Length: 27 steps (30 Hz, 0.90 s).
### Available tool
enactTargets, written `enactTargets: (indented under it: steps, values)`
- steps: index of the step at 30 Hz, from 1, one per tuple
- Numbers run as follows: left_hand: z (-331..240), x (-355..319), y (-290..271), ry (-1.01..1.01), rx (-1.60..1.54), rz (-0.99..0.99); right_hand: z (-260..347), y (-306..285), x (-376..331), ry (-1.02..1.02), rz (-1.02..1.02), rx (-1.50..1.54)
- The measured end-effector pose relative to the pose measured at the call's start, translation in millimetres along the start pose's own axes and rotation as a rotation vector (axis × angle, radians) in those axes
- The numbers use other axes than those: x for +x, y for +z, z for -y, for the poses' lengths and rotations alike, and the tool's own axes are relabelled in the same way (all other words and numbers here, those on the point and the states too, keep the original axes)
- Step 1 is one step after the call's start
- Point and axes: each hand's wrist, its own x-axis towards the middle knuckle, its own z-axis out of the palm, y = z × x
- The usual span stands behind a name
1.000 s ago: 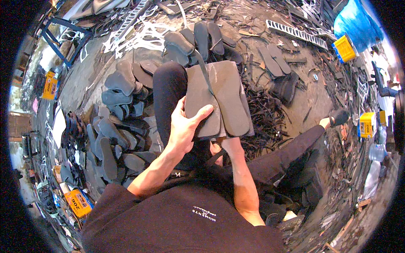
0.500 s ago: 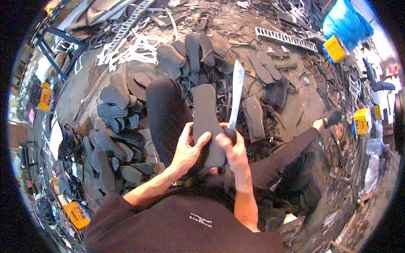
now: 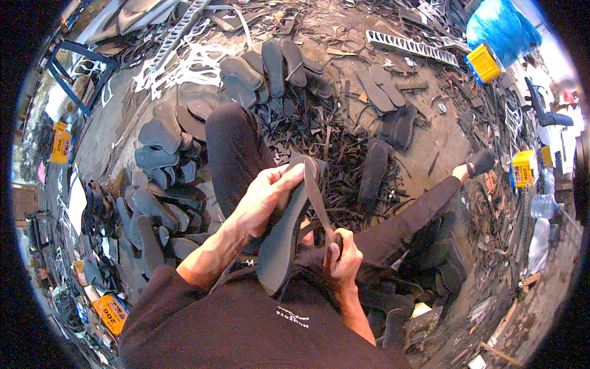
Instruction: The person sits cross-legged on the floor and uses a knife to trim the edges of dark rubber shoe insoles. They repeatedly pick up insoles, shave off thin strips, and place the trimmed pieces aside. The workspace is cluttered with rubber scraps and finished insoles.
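A dark grey, sole-shaped piece of rubber sheet (image 3: 284,237) is held tilted at the centre of the frame, its rounded upper end near the raised knee and its lower end close to the chest. A narrow dark strip (image 3: 316,200) is seen peeling from its right edge, running from the top of the sole down into the right hand. The left hand (image 3: 263,200) is wrapped over the upper left side of the sole, fingers curled across its top edge and clamped on it. The right hand (image 3: 342,261), just below and right of the sole's middle, is closed in a fist around the lower end of the strip; whether a tool is also gripped there cannot be told. The two hands are near each other, with the sole between them.

Beneath the sole a leg in black trousers (image 3: 233,150) is bent upward, while the other leg (image 3: 409,215) is stretched toward the right of the frame. On the floor, a heap of thin black rubber offcuts (image 3: 332,141) lies just above the hands. Stacks of grey cut soles (image 3: 163,184) are piled at the left, and more soles (image 3: 273,64) are lined up at the upper centre. A yellow box (image 3: 483,63) and a blue plastic sack (image 3: 501,27) are seen at the upper right.
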Motion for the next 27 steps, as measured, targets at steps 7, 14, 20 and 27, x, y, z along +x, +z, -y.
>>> enactTargets:
  steps: [7, 14, 20, 27]
  values:
    - [-15, -15, 19, 0.08, 0.082, 0.167, 39, -60, 59, 0.019, 0.109, 0.064]
    - [-25, -23, 35, -0.024, 0.228, 0.284, 91, -125, 143, 0.071, 0.654, 0.07]
    - [-38, 7, 32, 0.279, 0.092, -0.039, 56, -132, 174, 0.353, 0.71, 0.396]
    - [17, 44, 0, 0.212, -0.075, -0.173, 23, -52, 107, 0.384, 0.224, 0.748]
